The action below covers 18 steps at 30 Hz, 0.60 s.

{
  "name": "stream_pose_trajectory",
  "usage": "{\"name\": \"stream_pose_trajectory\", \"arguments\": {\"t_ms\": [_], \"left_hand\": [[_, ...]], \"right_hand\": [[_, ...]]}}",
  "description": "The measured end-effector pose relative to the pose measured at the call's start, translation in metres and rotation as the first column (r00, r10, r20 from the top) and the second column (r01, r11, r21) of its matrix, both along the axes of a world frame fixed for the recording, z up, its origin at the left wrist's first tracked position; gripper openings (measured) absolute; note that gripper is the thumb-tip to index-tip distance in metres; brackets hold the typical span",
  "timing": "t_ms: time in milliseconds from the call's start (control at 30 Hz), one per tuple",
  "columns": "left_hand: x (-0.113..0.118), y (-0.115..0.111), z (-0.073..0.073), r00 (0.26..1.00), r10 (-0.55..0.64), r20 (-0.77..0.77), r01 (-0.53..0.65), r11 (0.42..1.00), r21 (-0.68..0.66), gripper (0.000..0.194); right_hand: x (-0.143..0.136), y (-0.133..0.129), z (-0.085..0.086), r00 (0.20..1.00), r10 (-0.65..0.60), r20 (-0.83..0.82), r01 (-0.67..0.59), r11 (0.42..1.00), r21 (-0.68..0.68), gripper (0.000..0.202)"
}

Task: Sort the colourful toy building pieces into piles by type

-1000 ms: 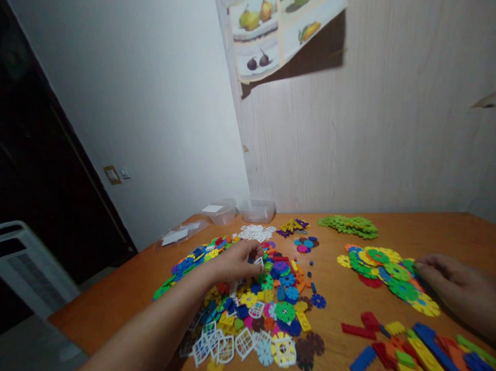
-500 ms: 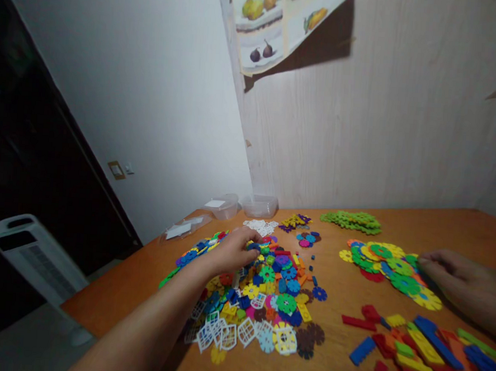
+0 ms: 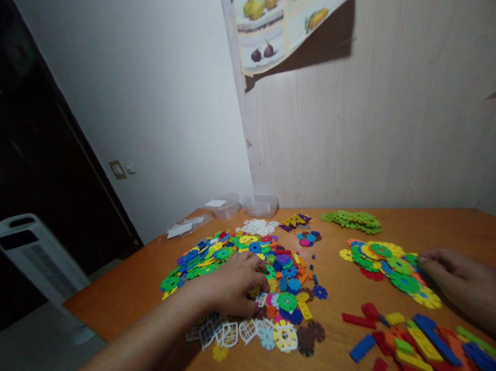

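My left hand [image 3: 240,283] reaches over the mixed pile of plastic pieces [image 3: 282,271], its fingers bent downward and the thumb apart from them. A white lattice window piece [image 3: 261,299] shows in the gap between thumb and fingers; whether they touch it I cannot tell. In front of that hand lie several more white lattice pieces [image 3: 228,334]. My right hand [image 3: 463,280] rests on the table with curled fingers, its fingertips at the edge of a heap of notched flower discs [image 3: 398,267]. The inside of that hand is hidden.
Long toy bricks [image 3: 427,347] lie at the front right. Along the back are green linked pieces [image 3: 350,220], purple and yellow pieces [image 3: 296,221], a few discs [image 3: 308,238], white pieces [image 3: 259,226] and clear plastic tubs [image 3: 261,206]. A white tower appliance [image 3: 37,256] stands left of the table.
My left hand has moved from the far part of the mixed pile toward me, over its near part by the white lattice pieces. My right hand has barely moved.
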<state>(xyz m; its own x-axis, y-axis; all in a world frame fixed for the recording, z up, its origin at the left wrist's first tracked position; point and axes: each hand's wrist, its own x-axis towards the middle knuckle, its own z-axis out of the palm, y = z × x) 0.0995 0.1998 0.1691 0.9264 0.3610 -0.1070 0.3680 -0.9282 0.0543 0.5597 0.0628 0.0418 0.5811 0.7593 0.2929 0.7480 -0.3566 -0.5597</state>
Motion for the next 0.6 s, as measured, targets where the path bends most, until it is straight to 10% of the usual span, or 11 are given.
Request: {"name": "stream_pose_trajectory", "arguments": {"t_ms": [600], "left_hand": [[0.007,0.027,-0.009,0.989,0.032,0.143,0.006,0.965,-0.261,0.014]], "right_hand": [[0.009,0.003,-0.012,1.000,0.000,0.003,0.000,1.000,0.005,0.050]]}}
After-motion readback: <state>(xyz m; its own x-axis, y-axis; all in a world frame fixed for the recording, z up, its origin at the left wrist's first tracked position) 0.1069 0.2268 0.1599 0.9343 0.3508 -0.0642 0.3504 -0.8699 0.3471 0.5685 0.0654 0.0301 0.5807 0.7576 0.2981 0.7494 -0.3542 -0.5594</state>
